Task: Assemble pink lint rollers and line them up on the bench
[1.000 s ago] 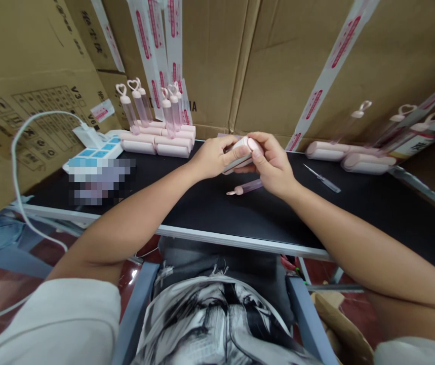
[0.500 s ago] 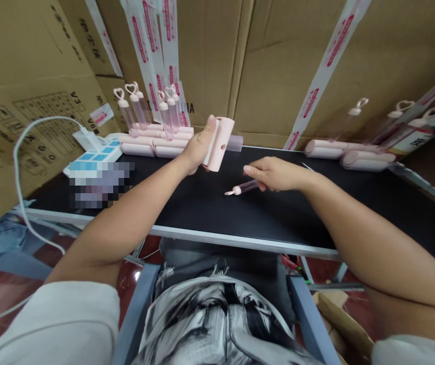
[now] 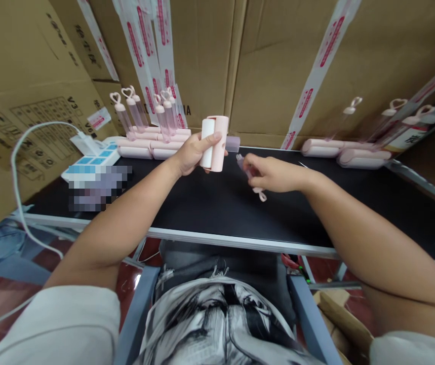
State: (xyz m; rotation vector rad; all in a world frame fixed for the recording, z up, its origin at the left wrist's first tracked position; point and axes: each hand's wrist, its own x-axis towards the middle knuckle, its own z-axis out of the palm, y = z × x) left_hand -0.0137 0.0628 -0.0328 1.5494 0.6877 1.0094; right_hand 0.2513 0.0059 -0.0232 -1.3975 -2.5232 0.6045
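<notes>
My left hand (image 3: 196,151) grips a lint roller head (image 3: 220,144), a pink half-round cover with a small hole in its side and a white roll showing. It is held upright above the black table. To its right, my right hand (image 3: 266,172) is closed round a translucent handle (image 3: 243,165) with a pink cap and a heart-shaped loop (image 3: 260,194) at its lower end. The clear tip points up and left toward the roller head but stays apart from it. Behind the roller head, a translucent purple piece (image 3: 233,144) lies at the table's back edge.
Several lint rollers (image 3: 135,148) with upright handles stand at the back left, and more pink rollers (image 3: 365,158) at the back right. A white power strip (image 3: 91,161) with a cable is on the left. Cardboard (image 3: 274,66) walls the back.
My right hand has lifted the handle off the table and turned it, loop now toward me. My left hand has rotated the roller head so more of the white roll shows.
</notes>
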